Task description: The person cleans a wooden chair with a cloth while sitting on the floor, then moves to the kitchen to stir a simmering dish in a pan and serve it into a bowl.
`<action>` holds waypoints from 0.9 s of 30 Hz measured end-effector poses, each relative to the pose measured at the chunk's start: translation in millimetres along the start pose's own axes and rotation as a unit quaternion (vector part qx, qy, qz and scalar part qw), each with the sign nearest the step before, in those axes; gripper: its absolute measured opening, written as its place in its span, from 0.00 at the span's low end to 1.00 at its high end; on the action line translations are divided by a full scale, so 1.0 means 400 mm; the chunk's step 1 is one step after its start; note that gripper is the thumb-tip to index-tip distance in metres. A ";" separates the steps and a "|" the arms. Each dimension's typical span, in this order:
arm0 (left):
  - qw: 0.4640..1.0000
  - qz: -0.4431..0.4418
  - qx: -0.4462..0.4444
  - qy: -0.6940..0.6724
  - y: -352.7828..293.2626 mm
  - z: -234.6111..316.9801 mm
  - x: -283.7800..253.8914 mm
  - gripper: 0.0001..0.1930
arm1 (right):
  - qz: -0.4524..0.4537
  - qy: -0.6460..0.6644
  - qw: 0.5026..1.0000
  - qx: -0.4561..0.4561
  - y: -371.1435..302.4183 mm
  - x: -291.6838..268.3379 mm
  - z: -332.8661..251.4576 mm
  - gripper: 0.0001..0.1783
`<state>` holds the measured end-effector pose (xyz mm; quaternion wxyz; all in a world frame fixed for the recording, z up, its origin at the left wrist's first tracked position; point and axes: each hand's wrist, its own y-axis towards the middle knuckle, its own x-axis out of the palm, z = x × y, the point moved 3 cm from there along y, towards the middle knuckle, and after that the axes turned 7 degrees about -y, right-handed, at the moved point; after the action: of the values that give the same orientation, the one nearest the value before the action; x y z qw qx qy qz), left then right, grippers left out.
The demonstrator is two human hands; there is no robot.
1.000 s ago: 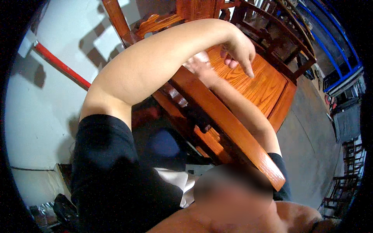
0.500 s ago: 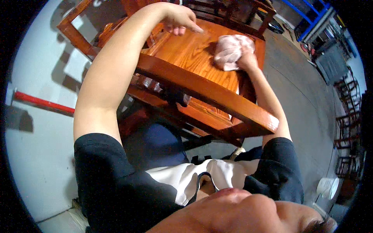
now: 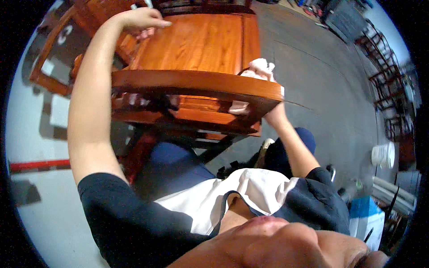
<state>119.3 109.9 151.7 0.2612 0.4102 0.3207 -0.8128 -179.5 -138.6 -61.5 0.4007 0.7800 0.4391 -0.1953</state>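
A reddish-brown wooden chair (image 3: 196, 42) with a smooth grained seat stands in front of me. Its thick armrest (image 3: 192, 82) crosses between my body and the seat. My right hand (image 3: 276, 115) is at the armrest's right end, partly hidden by it, gripping a pale pink cloth (image 3: 261, 68). Part of the cloth shows above the armrest, and another fold hangs beneath it. My left arm reaches over the chair's left side. Above the far left of the seat, my left hand (image 3: 143, 20) is empty, its fingers loosely apart and slightly bent.
More wooden chair framing (image 3: 49, 67) stands at the left by a pale wall. A red bar (image 3: 40, 165) runs low along it. To the right are a white bucket (image 3: 383, 155), a blue-and-white box (image 3: 366, 219) and a row of dark wooden chairs (image 3: 384, 85) on the grey floor.
My right hand has brought the cloth from the seat's right part back toward me, to the armrest's end. My left hand is still over the seat's left side. The whole view has shifted.
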 end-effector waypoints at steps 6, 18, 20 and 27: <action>0.999 -0.001 0.037 0.031 0.035 -0.105 -0.026 0.20 | 0.112 0.170 0.965 0.165 -0.106 0.057 -0.093 0.31; 0.999 0.014 0.028 0.007 0.047 -0.273 -0.064 0.17 | 0.198 0.172 0.953 0.154 -0.075 0.095 0.031 0.29; 1.000 0.015 0.010 -0.003 0.038 -0.260 -0.049 0.18 | 0.208 0.157 0.958 0.121 -0.149 0.065 0.041 0.28; 0.993 0.065 0.088 0.035 0.038 -0.272 -0.067 0.18 | -0.213 0.069 0.958 0.179 -0.497 0.170 0.046 0.23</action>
<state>198.2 184.3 119.3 0.2648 0.4797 0.2298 -0.8044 -309.5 -59.1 -207.4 0.1722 0.7386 0.5799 -0.2974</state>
